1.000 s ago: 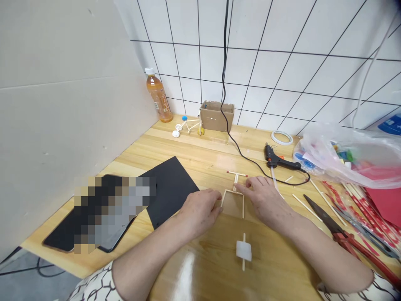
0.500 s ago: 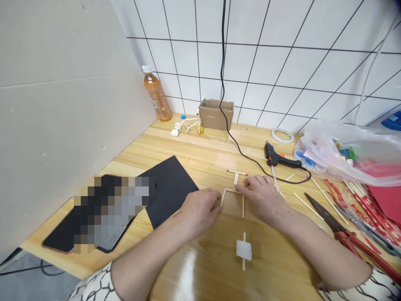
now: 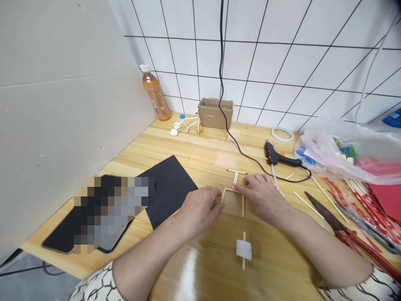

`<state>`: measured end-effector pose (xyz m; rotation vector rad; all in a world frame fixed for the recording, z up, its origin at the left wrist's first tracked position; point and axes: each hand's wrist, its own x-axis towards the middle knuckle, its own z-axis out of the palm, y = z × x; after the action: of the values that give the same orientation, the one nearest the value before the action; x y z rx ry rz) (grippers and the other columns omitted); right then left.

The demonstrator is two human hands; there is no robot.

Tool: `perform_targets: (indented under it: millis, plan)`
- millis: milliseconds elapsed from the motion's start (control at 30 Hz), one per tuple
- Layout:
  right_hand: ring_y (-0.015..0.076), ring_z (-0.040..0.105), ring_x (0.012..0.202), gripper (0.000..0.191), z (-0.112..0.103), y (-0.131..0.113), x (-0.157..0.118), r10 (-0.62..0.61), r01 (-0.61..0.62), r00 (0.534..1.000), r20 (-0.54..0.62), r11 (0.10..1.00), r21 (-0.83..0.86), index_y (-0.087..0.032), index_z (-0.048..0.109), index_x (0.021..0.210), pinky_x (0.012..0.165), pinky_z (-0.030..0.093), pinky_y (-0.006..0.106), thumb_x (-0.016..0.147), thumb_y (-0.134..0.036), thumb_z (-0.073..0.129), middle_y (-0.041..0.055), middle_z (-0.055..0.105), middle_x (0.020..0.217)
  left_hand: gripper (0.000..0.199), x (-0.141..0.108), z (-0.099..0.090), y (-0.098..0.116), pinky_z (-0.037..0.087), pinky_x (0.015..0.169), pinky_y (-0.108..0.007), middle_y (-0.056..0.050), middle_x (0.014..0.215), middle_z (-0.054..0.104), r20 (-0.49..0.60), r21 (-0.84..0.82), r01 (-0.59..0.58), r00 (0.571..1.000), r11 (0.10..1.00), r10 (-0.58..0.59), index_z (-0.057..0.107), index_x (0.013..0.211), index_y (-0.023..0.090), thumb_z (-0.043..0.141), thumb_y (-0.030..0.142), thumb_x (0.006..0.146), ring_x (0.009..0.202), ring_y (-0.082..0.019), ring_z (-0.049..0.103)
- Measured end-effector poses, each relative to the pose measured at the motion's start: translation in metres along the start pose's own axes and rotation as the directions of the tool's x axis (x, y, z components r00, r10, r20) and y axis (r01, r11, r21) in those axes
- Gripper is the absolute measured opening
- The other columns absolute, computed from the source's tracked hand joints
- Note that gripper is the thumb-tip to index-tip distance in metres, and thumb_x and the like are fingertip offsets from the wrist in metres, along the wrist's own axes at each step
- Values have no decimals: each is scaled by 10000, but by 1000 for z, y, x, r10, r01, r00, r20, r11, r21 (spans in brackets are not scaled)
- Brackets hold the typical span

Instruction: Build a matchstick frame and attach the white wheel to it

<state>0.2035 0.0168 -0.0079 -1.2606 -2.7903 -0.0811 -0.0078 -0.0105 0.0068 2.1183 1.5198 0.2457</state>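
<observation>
A small frame of thin wooden sticks [image 3: 243,207] lies flat on the table between my hands. It has a crossbar, two legs and a short double stem leading up to a red-tipped stick [image 3: 237,172]. My left hand [image 3: 202,207] is closed in a pinch at the left leg, hiding part of it. My right hand [image 3: 262,195] has its fingers bent, a fingertip pressing where the stem meets the crossbar. Nearer to me lies a white roll-like piece [image 3: 244,249] with a stick through it.
A glue gun [image 3: 280,159], tape ring [image 3: 282,134], scissors [image 3: 327,215] and plastic bag [image 3: 326,140] lie to the right. Black card [image 3: 172,188] and two phones, partly blurred, are left. Behind stand a bottle [image 3: 156,95], a stick tricycle model [image 3: 185,123] and a cardboard box [image 3: 215,115].
Almost nothing differs. Both hands keep their places on the stick frame, and the view has shifted very slightly.
</observation>
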Motion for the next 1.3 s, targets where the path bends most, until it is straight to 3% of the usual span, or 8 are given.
perform_targets:
  millis: [200, 433, 1000, 1300]
  plan:
    - [224, 440, 872, 539, 1, 1, 0, 1, -1, 1000, 1, 999, 32, -233, 615, 1124, 780, 279, 353, 667, 26, 495, 91, 570, 940, 181, 13, 8, -2, 419, 643, -265, -17, 823, 627, -131, -8, -38, 991, 999, 37, 599, 944, 190, 524, 273, 802, 730, -158, 578]
    - [213, 434, 862, 556, 3, 4, -1, -9, 8, 1000, 13, 999, 38, -234, 608, 1117, 767, 268, 344, 644, 42, 507, 81, 566, 943, 140, 20, 10, 7, 432, 649, -255, -23, 871, 623, -172, -25, -78, 982, 997, 72, 596, 901, 190, 524, 233, 789, 786, -157, 576]
    - [210, 414, 847, 545, 1, 5, -1, -18, 17, 1000, 16, 998, 61, -209, 601, 1129, 746, 267, 332, 653, 32, 489, 90, 554, 927, 196, 38, 13, 9, 465, 746, -309, -50, 922, 618, -147, 32, -99, 984, 995, 103, 614, 929, 174, 528, 173, 753, 856, -189, 569]
    - [207, 414, 839, 509, 4, 6, -2, -26, 27, 1000, -7, 997, 68, -203, 598, 1124, 738, 262, 327, 682, 25, 490, 85, 558, 912, 346, 41, 16, 5, 460, 788, -297, -39, 957, 610, -145, -42, -170, 976, 985, 162, 616, 1062, 216, 535, 138, 735, 895, -181, 562]
